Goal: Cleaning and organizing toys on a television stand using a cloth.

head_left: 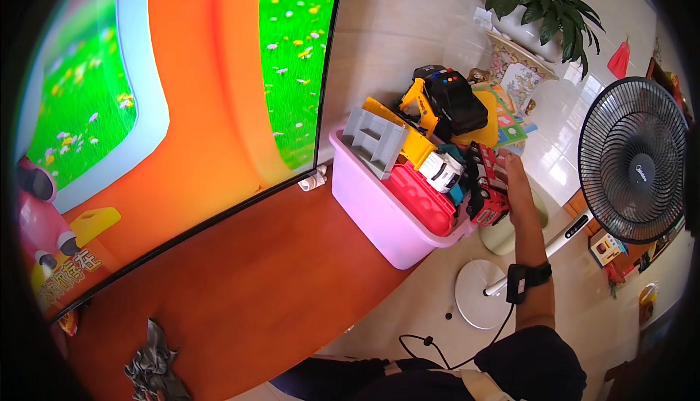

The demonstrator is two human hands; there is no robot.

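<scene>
My right hand [516, 186] reaches to the right end of a pink bin and is closed against the side of a red toy truck [487, 189]; the far side of its grip is hidden. The truck is tilted at the rim of the pink bin [379, 230], which is heaped with toys. Beside it lie a white toy car [441, 171], a red plastic piece [421, 198] and a grey compartment tray [374, 142]. At the lower left, a crumpled grey cloth [154, 364] is on the table. Only a bit of my left hand [152, 396] shows, at the cloth's lower end.
A large screen [211, 87] stands along the left of the reddish-brown table [270, 270]. Behind the bin are a black toy vehicle [456, 98], a yellow toy digger [419, 106] and a potted plant [539, 7]. A standing fan [638, 160] is at the right, with a cable near its base.
</scene>
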